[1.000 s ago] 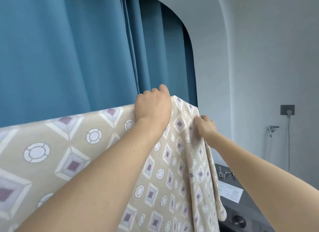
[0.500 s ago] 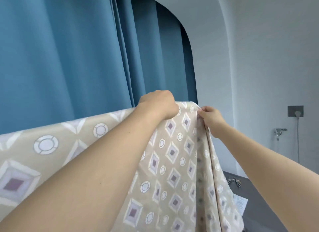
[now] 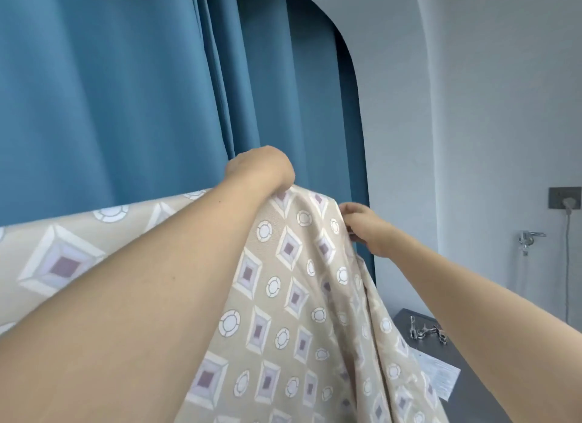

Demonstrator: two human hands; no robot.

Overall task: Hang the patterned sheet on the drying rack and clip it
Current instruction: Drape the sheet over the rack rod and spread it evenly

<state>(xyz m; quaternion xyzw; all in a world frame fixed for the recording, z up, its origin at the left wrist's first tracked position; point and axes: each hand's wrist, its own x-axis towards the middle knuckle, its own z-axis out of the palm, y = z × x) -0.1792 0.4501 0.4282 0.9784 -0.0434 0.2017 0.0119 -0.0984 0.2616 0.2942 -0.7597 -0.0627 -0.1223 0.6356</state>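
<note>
The patterned sheet (image 3: 283, 296), beige with diamonds and circles, hangs over a high line across the lower half of the view. The drying rack beneath it is hidden by the cloth. My left hand (image 3: 261, 170) grips the sheet's top fold from above, fingers curled over it. My right hand (image 3: 362, 227) pinches the sheet's right edge just below the top. Metal clips (image 3: 425, 329) lie on a dark grey surface at the lower right.
Blue curtains (image 3: 141, 91) hang close behind the sheet. A grey appliance top (image 3: 472, 359) with a paper sheet (image 3: 441, 375) stands at the lower right. On the white wall at the right are a tap (image 3: 529, 238) and a socket (image 3: 565, 197) with a cable.
Both hands have lifted and pulled the sheet's top right corner, so its flat top edge now rises into a peak under my left hand. The view has tilted upward.
</note>
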